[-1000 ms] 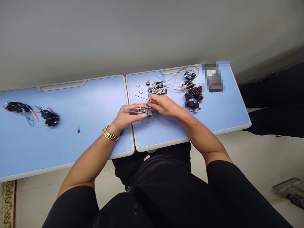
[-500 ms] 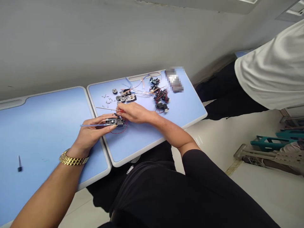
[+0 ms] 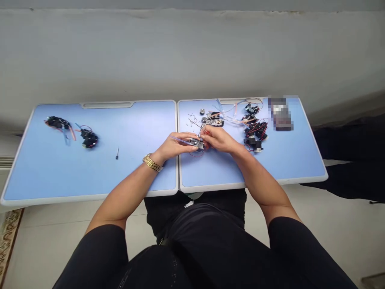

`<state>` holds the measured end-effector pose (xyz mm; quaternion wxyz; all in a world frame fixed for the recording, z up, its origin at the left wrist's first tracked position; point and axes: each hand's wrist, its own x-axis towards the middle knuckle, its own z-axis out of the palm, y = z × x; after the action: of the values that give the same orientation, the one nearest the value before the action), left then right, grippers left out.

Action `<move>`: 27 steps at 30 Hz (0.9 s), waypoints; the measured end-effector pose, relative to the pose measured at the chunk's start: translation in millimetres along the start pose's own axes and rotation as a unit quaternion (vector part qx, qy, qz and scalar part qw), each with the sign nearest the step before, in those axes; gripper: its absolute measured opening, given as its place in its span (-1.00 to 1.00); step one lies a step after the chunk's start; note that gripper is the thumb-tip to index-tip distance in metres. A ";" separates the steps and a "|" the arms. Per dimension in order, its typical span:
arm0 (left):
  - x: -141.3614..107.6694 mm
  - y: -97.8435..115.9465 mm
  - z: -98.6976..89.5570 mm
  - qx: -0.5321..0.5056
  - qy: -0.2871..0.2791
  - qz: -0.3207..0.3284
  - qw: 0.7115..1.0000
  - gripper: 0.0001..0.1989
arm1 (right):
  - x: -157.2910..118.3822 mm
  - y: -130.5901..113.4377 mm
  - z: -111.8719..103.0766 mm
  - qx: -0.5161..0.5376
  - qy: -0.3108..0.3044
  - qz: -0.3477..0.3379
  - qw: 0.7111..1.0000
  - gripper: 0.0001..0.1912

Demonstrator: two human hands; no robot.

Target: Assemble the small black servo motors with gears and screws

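Note:
Over the right-hand blue table, my left hand (image 3: 172,146) is closed around a small black-and-grey motor assembly (image 3: 196,143) with a thin blue strip sticking out to the left and red wires hanging from it. My right hand (image 3: 221,139) grips a screwdriver (image 3: 196,124) whose thin shaft points up and left, away from the assembly; a bit of red handle shows between the fingers. The right fingertips are close against the assembly, and whether they also hold part of it is hidden. Just beyond my hands lie loose screws (image 3: 192,117) and several dismantled mechanism parts (image 3: 217,122).
A pile of black wired assemblies (image 3: 255,129) lies to the right, near a blurred-out object (image 3: 280,114). On the left table are two more wired assemblies (image 3: 89,138) (image 3: 57,122) and a small dark-handled screwdriver (image 3: 117,154). A person's dark-clothed legs (image 3: 345,160) show at far right.
My view has swung left and levelled, bringing the left table's assemblies into sight. Both hands keep their holds; the screwdriver shaft now tilts up more steeply.

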<state>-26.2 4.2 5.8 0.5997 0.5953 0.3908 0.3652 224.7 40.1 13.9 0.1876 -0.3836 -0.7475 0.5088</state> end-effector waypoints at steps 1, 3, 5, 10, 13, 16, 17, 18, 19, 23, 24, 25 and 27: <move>0.1 -1.4 -0.5 -0.004 -0.001 -0.004 1.000 -0.59 | -1.7 -2.6 -1.3 -0.044 0.011 -0.013 0.999 -0.86; 0.0 -2.7 -1.5 -0.020 0.001 -0.013 1.000 -0.59 | -5.1 -8.6 -5.5 -0.110 0.025 -0.022 0.993 -0.87; 0.2 -3.2 -2.9 -0.044 0.008 -0.024 0.999 -0.56 | -6.2 -14.8 -10.8 -0.149 0.040 -0.001 0.988 -0.87; 1.8 -4.2 -3.7 -0.056 0.003 -0.051 0.997 -0.53 | 10.5 -31.4 -17.1 -0.349 0.071 0.096 0.930 -0.78; 2.4 -6.1 -1.1 -0.008 0.007 -0.036 0.999 -0.53 | 30.1 -40.1 -12.3 -0.481 0.021 0.107 0.870 -0.64; 2.3 -8.5 2.0 0.035 0.004 -0.005 0.999 -0.56 | 47.9 -43.7 -6.8 -0.520 -0.010 0.098 0.849 -0.59; 2.2 -9.2 2.9 0.041 0.003 0.001 0.999 -0.57 | 52.4 -43.8 -5.6 -0.524 -0.014 0.095 0.846 -0.59; 2.1 -9.8 3.6 0.043 0.002 0.005 0.999 -0.57 | 56.1 -43.5 -4.9 -0.530 -0.018 0.093 0.843 -0.59; 2.1 -10.2 4.2 0.044 0.002 0.006 0.999 -0.57 | 59.0 -43.0 -4.5 -0.535 -0.022 0.092 0.839 -0.59; 2.4 -10.4 5.6 0.053 -0.006 0.007 0.999 -0.58 | 65.1 -41.7 -5.8 -0.547 -0.022 0.091 0.832 -0.58; 2.5 -10.2 5.8 0.057 -0.008 0.009 0.998 -0.58 | 65.2 -41.9 -6.9 -0.548 -0.018 0.092 0.832 -0.57; 2.7 -10.1 6.0 0.060 -0.008 0.011 0.998 -0.58 | 64.5 -42.0 -8.4 -0.548 -0.011 0.093 0.831 -0.56; 2.9 -9.9 6.1 0.064 -0.006 0.018 0.998 -0.57 | 59.7 -41.7 -12.6 -0.548 0.004 0.097 0.831 -0.54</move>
<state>-19.6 4.0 -4.3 0.5561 0.6418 0.3988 0.3461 179.3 85.7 50.2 -0.1004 -0.4960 -0.8620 0.0300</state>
